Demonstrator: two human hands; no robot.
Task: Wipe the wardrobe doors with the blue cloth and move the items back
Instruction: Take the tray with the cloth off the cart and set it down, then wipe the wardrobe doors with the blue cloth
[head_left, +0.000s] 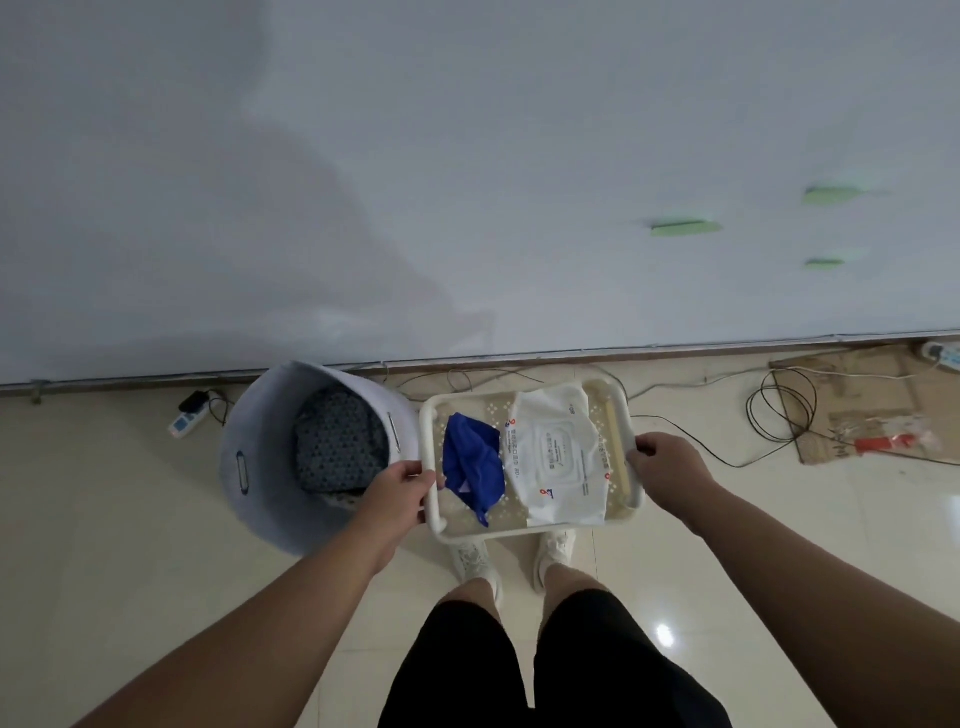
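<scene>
Head view: both hands grip a cream plastic tray with a perforated base and rounded rail, the left hand clamped on its left edge, the right hand on its right. Between the hands, the crumpled blue cloth lies inside the tray, touching a soft white pack of wet wipes. Just beyond the left hand stands a round pale laundry basket holding dark patterned fabric.

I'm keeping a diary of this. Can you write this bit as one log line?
left hand: grips tray | right hand: grips tray | on tray: blue cloth, wipes pack | beside: laundry basket
</scene>
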